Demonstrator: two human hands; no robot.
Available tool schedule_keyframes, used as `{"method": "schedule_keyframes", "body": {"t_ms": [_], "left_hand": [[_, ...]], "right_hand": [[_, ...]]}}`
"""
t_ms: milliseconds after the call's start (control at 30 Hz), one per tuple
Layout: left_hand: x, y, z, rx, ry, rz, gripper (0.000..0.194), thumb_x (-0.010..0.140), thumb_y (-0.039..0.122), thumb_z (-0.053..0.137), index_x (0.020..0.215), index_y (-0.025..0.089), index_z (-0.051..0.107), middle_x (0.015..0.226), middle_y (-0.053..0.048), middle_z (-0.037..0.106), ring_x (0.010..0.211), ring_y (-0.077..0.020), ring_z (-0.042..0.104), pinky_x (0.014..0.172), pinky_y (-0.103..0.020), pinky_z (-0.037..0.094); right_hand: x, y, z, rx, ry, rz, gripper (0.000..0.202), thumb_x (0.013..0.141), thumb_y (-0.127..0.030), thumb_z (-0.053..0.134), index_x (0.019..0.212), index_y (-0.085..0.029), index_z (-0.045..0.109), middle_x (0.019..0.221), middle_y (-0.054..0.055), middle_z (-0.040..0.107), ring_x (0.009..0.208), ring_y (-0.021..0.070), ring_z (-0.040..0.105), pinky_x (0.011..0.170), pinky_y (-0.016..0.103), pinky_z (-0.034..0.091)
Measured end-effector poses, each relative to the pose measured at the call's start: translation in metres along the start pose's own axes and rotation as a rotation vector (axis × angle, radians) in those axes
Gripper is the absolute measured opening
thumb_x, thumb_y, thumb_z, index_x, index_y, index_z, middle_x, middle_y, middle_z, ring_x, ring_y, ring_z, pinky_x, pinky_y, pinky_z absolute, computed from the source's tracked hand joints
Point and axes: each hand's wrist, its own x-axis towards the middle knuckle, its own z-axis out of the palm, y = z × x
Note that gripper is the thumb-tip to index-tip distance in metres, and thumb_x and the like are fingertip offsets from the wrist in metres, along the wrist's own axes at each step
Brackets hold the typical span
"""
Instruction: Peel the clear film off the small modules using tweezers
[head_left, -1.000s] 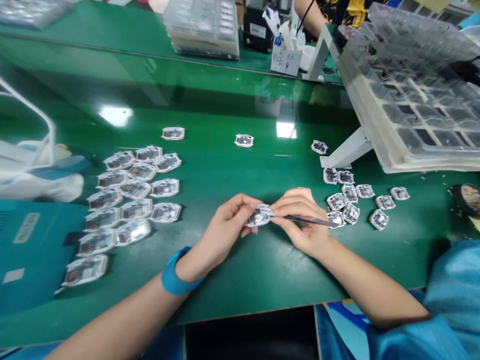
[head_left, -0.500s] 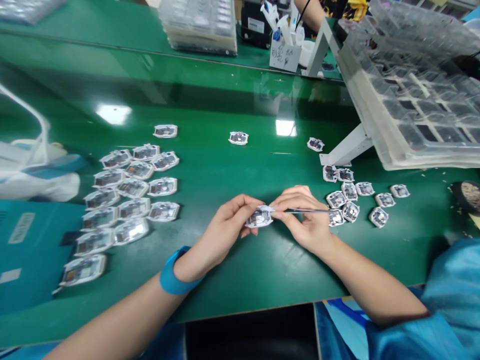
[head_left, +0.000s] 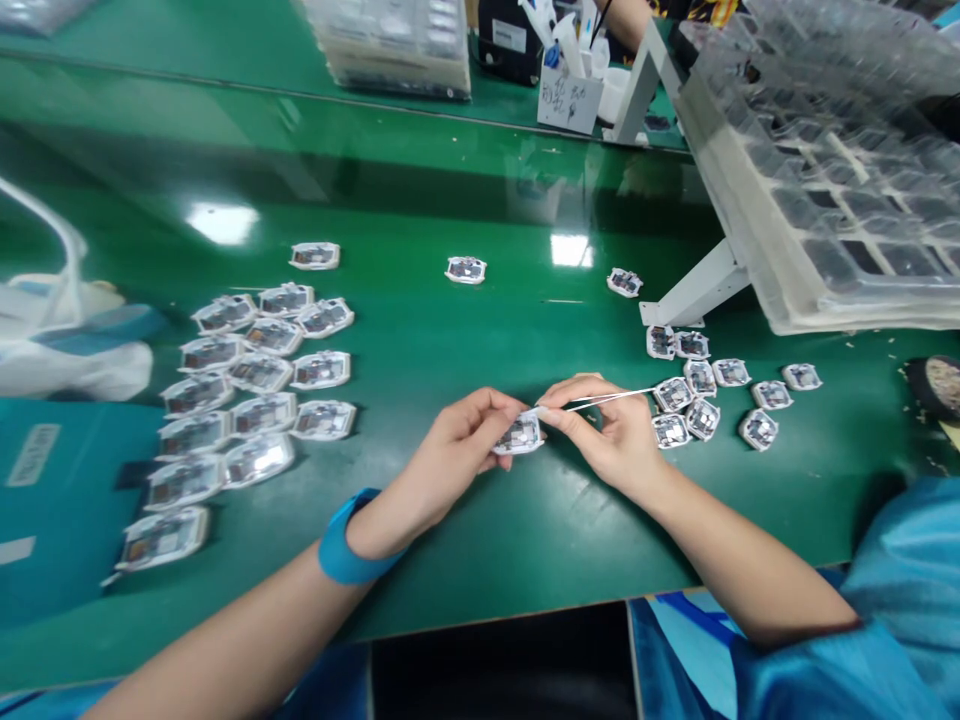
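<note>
1 white-cased unit [head_left: 519, 435] in hand, looks mid-job
Left hand [head_left: 454, 445] pinches it thumb-to-fingers; right hand [head_left: 611, 430] is closed on tweezers [head_left: 631, 394], working end at or just beside the unit's edge, so I'd guess this 1's unfinished. Big cluster of similar units [head_left: 260, 371] off left of the left hand, smaller bunch [head_left: 700, 378] just right of the right hand; honestly can't tell which is done and which is left.
</note>
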Motion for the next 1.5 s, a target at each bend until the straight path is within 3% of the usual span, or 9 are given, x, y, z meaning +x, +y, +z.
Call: {"method": "schedule_keyframes", "body": {"t_ms": [300,500,767,1033,1500], "left_hand": [[0.0029,-0.0023,-0.0021,-0.039,0.009,-0.016,0.027,0.082,0.044,0.066,0.084,0.017,0.062,0.071,-0.001,0.065,0.053,-0.0087,0.05,0.049,-0.02,0.038],[0.0016,-0.0026,-0.0011,-0.043,0.022,-0.02,0.029,0.081,0.044,0.069,0.083,0.016,0.063,0.065,0.002,0.06,0.053,-0.008,0.05,0.05,-0.018,0.038],[0.0031,-0.0035,0.0004,-0.081,-0.002,0.025,0.027,0.084,0.042,0.068,0.085,0.015,0.063,0.064,0.003,0.057,0.053,-0.0082,0.048,0.05,-0.02,0.036],[0.0059,-0.0052,-0.0039,-0.072,-0.038,0.107,0.023,0.084,0.033,0.066,0.096,0.013,0.064,0.071,-0.001,0.064,0.057,-0.0113,0.054,0.053,-0.024,0.041],[0.0048,-0.0054,-0.0004,-0.142,-0.03,0.117,0.017,0.083,0.03,0.064,0.09,0.014,0.065,0.066,0.001,0.059,0.056,-0.0092,0.049,0.051,-0.021,0.034]], "right_hand": [[0.0009,0.0058,0.0025,0.245,-0.012,0.198,0.019,0.084,-0.039,0.072,0.088,-0.021,0.067,0.084,0.002,0.075,0.073,0.0145,0.072,0.066,0.027,0.059],[-0.0016,0.0065,0.0036,0.193,0.006,0.136,0.011,0.085,-0.031,0.072,0.085,-0.021,0.069,0.086,0.003,0.076,0.074,0.0154,0.073,0.068,0.029,0.061],[-0.0006,-0.0005,0.0,-0.02,-0.038,-0.105,0.004,0.088,-0.019,0.068,0.086,-0.022,0.069,0.087,0.003,0.077,0.086,0.0178,0.074,0.081,0.034,0.06],[-0.0004,0.0047,0.0039,0.096,0.051,0.044,0.005,0.087,-0.025,0.07,0.086,-0.02,0.07,0.085,0.004,0.075,0.079,0.0164,0.073,0.073,0.032,0.06],[-0.0035,0.0058,0.0054,0.042,0.041,-0.119,0.005,0.087,-0.018,0.069,0.088,-0.022,0.072,0.089,0.003,0.077,0.085,0.0173,0.074,0.08,0.033,0.06]]}}
